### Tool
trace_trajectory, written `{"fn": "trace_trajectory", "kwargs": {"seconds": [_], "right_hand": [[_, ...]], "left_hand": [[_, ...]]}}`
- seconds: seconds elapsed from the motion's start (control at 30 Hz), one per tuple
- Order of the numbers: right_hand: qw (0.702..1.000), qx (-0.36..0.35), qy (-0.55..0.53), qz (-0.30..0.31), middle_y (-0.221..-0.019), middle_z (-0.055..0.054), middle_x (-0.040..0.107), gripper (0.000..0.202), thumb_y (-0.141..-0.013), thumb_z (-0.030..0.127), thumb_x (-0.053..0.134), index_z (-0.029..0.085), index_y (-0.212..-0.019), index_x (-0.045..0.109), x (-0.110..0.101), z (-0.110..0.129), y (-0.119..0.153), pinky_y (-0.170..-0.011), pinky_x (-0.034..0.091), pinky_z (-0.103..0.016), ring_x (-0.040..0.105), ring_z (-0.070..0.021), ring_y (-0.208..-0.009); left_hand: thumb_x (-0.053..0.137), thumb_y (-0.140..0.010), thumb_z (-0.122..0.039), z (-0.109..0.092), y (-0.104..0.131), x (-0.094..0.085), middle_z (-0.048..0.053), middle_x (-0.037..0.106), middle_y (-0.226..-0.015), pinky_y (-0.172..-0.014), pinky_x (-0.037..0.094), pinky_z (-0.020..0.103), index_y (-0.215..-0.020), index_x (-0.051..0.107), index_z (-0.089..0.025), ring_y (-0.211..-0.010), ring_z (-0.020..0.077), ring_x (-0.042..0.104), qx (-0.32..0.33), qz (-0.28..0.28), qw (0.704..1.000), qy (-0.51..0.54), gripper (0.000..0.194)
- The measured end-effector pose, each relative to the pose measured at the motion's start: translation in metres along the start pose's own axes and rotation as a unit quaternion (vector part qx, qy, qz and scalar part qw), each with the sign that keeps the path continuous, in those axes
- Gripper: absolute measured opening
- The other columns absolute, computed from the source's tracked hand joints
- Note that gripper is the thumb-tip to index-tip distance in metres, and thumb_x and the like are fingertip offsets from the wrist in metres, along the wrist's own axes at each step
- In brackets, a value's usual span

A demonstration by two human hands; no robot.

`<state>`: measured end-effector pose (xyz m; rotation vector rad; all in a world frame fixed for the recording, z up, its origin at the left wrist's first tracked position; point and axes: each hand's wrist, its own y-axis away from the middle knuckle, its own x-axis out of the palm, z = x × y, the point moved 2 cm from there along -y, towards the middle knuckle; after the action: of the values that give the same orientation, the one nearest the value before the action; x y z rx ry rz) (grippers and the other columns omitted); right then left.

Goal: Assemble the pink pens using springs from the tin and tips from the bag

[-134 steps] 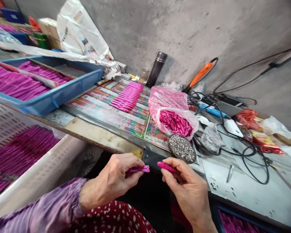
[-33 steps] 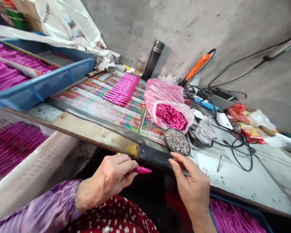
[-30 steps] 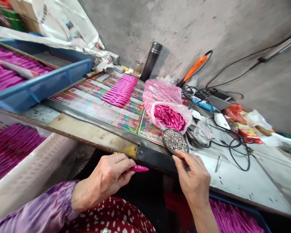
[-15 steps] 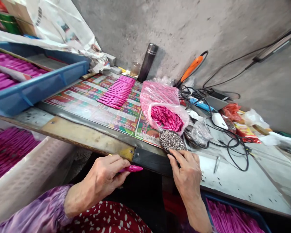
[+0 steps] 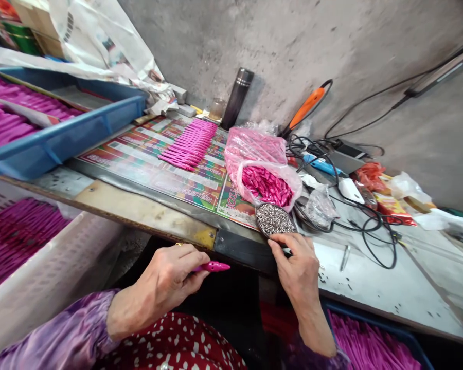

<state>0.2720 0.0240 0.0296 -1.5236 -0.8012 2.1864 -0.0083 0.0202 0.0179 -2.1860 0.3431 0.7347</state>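
Note:
My left hand (image 5: 173,285) is closed around a slim magenta plastic piece (image 5: 216,266), held in front of the table edge. Its pointed end, marked with small dark holes, sticks out to the right; the rest is hidden by my fingers. At the near rim of a round dark dish (image 5: 259,226), my right hand (image 5: 299,270) has thumb and forefinger pinched together. Small silvery metal pins (image 5: 275,218) fill that dish. Whether a pin is between the fingertips cannot be made out. Behind the dish lies an open pink plastic bag (image 5: 250,146) of small magenta pieces (image 5: 268,185).
Long magenta pieces (image 5: 191,144) lie in a row on a printed sheet (image 5: 146,177). A blue tray (image 5: 96,128) and a white crate (image 5: 57,277) hold more at left. A dark flask (image 5: 237,97), an orange-handled tool (image 5: 306,108) and cables (image 5: 370,231) stand or lie toward the wall.
The view has shifted slightly. My right thumb and forefinger have come together at the dish's rim. My left hand keeps its hold on the magenta piece.

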Motion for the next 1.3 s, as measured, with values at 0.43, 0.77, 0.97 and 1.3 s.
{"fn": "trace_trajectory", "kwargs": {"seconds": [0.43, 0.77, 0.97, 1.3], "right_hand": [[0.98, 0.034, -0.193, 0.043, -0.088, 0.0, 0.066, 0.007, -0.095, 0.02, 0.066, 0.023, -0.088, 0.067, -0.02, 0.061, 0.013, -0.079, 0.047, -0.03, 0.061, -0.0173, -0.085], [0.955, -0.041, -0.267, 0.125, -0.087, -0.003, 0.064, 0.014, -0.096, 0.009, 0.06, 0.021, -0.09, 0.064, -0.015, 0.113, 0.016, -0.075, 0.049, -0.03, 0.057, -0.0176, -0.086], [0.963, -0.086, -0.224, 0.12, -0.087, -0.005, 0.065, 0.016, -0.095, 0.005, 0.057, 0.019, -0.092, 0.062, -0.016, 0.118, 0.017, -0.074, 0.052, -0.032, 0.056, -0.0196, -0.084], [0.974, -0.155, -0.125, 0.109, -0.094, -0.013, 0.068, 0.018, -0.093, 0.001, 0.054, 0.013, -0.099, 0.067, -0.015, 0.127, 0.023, -0.079, 0.054, -0.042, 0.057, -0.025, -0.089]], "left_hand": [[0.057, -0.094, -0.011, -0.011, 0.003, -0.005, -0.001, 0.063, -0.081, -0.064, 0.04, 0.026, -0.094, 0.066, -0.018, -0.071, 0.0125, 0.058, -0.038, 0.061, 0.997, 0.019, 0.011], [0.051, -0.101, -0.018, -0.021, 0.003, -0.004, 0.002, 0.066, -0.076, -0.061, 0.042, 0.028, -0.09, 0.067, -0.016, -0.064, 0.0161, 0.058, -0.003, 0.062, 0.996, -0.058, 0.019], [0.048, -0.102, -0.015, -0.028, 0.002, -0.008, 0.003, 0.065, -0.078, -0.061, 0.043, 0.029, -0.089, 0.066, -0.014, -0.067, 0.017, 0.058, 0.015, 0.086, 0.992, -0.094, 0.022], [0.052, -0.101, -0.012, -0.031, 0.004, -0.01, 0.001, 0.059, -0.079, -0.059, 0.036, 0.033, -0.086, 0.061, -0.015, -0.066, 0.0171, 0.051, 0.008, 0.13, 0.986, -0.1, 0.018]]}}
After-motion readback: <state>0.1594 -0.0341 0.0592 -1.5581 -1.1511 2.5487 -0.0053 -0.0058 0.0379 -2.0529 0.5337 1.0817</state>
